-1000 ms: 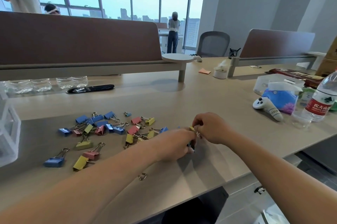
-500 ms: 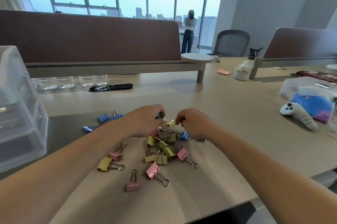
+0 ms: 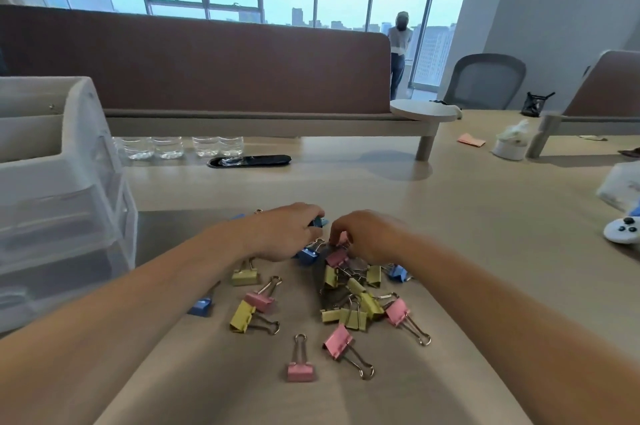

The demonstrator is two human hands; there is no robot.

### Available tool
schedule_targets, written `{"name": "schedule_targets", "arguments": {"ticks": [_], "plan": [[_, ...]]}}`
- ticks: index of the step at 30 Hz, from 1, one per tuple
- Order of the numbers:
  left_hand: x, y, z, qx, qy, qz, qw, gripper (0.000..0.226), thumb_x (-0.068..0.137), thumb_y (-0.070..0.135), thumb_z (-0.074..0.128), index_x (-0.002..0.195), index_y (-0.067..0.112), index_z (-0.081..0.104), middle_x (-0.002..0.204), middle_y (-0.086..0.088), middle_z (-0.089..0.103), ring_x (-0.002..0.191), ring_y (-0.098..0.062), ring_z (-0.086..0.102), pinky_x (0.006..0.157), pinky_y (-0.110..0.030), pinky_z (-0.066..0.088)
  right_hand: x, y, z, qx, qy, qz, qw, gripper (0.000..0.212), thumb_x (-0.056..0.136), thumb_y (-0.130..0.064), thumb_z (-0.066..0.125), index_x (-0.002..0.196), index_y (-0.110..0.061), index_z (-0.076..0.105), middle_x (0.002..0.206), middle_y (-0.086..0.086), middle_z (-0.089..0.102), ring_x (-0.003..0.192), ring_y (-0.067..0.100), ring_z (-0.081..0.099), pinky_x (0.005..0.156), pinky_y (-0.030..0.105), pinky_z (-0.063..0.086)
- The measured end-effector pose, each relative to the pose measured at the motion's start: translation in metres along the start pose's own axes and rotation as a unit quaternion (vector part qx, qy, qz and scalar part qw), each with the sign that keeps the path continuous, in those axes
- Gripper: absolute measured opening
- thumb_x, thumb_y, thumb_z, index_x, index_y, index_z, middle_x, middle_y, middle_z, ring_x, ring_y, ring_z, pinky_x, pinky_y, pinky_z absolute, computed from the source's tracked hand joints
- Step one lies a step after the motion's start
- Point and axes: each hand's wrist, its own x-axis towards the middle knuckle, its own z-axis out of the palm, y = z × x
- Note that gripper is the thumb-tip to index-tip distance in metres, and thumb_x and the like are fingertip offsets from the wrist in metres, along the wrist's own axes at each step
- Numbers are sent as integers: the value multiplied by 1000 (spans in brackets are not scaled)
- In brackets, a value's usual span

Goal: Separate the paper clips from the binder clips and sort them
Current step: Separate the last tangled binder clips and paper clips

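Several binder clips in yellow, pink and blue lie scattered on the tan table (image 3: 467, 217), most in a heap (image 3: 353, 303) between my forearms. My left hand (image 3: 280, 234) is curled round blue binder clips (image 3: 318, 222) at the far side of the heap. My right hand (image 3: 367, 234) has its fingertips bent down onto a pink binder clip (image 3: 336, 256), seemingly pinching it. A lone pink clip (image 3: 300, 371) lies nearest me. No paper clips are discernible.
A clear plastic drawer unit (image 3: 59, 189) stands at the left. Water bottles (image 3: 180, 147) and a black cable slot (image 3: 249, 160) sit under the brown desk divider (image 3: 194, 68). A white controller (image 3: 623, 230) lies at the right edge.
The view has swung left and closer. The heap of clips now lies directly below me, and both hands have stayed together at its far edge, gathering clips.
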Motion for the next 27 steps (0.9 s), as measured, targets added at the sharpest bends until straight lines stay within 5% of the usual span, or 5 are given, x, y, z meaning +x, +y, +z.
{"name": "schedule_targets", "arguments": {"ticks": [4,7,12,22,27], "plan": [[0,-1,3,-26,14,-8,1000,41,100,37,49,137,20,42,128,-2,51,87,-9,49,70,-24,39,-1,-1,-2,-18,-4,-16,1000,35,87,-22,71,119,-32,63,115,-6,61,103,19,56,80,32,50],[2,0,4,-30,31,-2,999,40,97,39,54,133,21,47,123,-1,54,96,-14,51,67,-24,40,-2,-1,-2,-40,-6,-23,999,30,88,-26,70,117,-31,63,110,-6,61,96,17,54,71,29,46],[3,4,7,-25,37,3,999,33,96,37,56,124,21,51,121,-1,56,103,-16,51,82,-29,43,-4,0,-1,-49,-6,-11,999,28,90,-25,67,118,-25,63,110,-3,62,96,18,55,75,29,49],[-1,5,5,-28,37,-4,999,31,100,24,50,130,19,44,129,-4,53,107,-17,50,84,-26,40,-15,14,-7,-8,70,14,997,16,93,-23,59,109,-26,60,105,-4,61,91,16,57,82,36,55],[-8,8,0,-29,80,-15,996,29,99,24,53,127,18,48,127,-3,56,108,-17,53,86,-25,43,-27,7,-21,51,86,1,995,19,93,-28,64,111,-21,63,101,-6,58,89,13,54,78,28,51]]}}
